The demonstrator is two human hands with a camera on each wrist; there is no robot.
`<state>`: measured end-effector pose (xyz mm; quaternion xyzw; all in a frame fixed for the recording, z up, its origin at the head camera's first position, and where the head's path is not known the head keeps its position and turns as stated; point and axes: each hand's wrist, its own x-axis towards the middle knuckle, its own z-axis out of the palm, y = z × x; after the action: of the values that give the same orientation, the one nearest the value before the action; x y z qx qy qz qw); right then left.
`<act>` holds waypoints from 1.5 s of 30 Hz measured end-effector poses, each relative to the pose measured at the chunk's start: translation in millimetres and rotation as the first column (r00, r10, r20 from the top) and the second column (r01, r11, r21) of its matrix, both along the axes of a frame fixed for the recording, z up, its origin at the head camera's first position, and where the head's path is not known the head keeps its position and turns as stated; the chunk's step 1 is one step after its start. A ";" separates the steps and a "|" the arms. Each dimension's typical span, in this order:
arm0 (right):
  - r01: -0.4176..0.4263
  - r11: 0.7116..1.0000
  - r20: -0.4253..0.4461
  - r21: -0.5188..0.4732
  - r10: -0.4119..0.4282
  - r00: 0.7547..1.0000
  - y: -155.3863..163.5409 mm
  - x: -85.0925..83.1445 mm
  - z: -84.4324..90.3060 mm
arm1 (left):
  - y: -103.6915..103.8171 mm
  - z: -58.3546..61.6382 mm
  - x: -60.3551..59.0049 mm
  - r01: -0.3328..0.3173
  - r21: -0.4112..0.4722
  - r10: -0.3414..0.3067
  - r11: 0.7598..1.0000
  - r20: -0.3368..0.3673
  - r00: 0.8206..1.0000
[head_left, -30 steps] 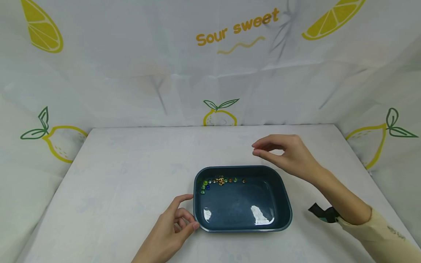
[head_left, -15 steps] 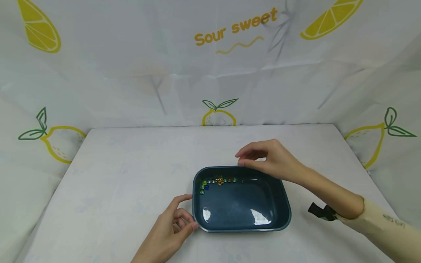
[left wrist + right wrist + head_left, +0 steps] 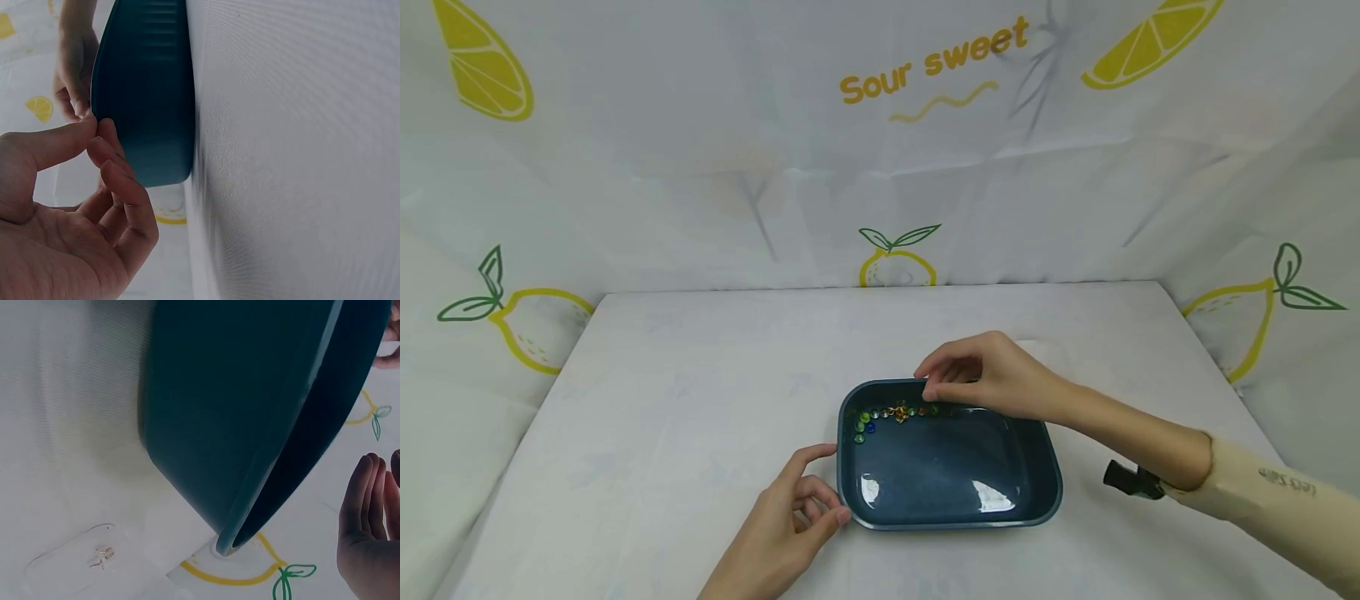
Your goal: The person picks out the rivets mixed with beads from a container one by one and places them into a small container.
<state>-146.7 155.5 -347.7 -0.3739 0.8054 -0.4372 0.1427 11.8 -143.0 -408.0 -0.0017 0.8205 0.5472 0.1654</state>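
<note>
A dark blue-green tray (image 3: pixel 940 483) stands on the white table. Small glass marbles in green, blue, clear and amber (image 3: pixel 860 427) line its far left corner and back edge, with a little gold cluster (image 3: pixel 901 412) among them. My left hand (image 3: pixel 782 517) touches the tray's left side with thumb and index finger, the others loosely bent. My right hand (image 3: pixel 992 379) is over the far rim, thumb and fingertips close together above the marble row. In the right wrist view this hand (image 3: pixel 372 519) is beside the rim; whether something lies between its fingertips is hidden.
Behind the tray, partly covered by the right hand, is a clear shallow container (image 3: pixel 56 562) with a few tiny gold-coloured pieces (image 3: pixel 102 556). A white cloth printed with lemons (image 3: pixel 898 271) hangs behind the table (image 3: pixel 700 400) and at both sides.
My right hand has moved left and nearer, from behind the tray's right half to over its far rim, now covering the rightmost marble. The left hand stays at the tray.
</note>
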 end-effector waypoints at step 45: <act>-0.093 0.982 0.218 0.166 0.055 0.974 -27.3 2.5 -43.7 | -1.6 -1.8 0.2 0.006 0.003 -0.006 1.000 0.001 1.000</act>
<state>-144.2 128.2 -391.4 -0.3409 0.8063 -0.3966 0.2764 12.0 -144.5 -409.7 0.0008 0.8196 0.5479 0.1675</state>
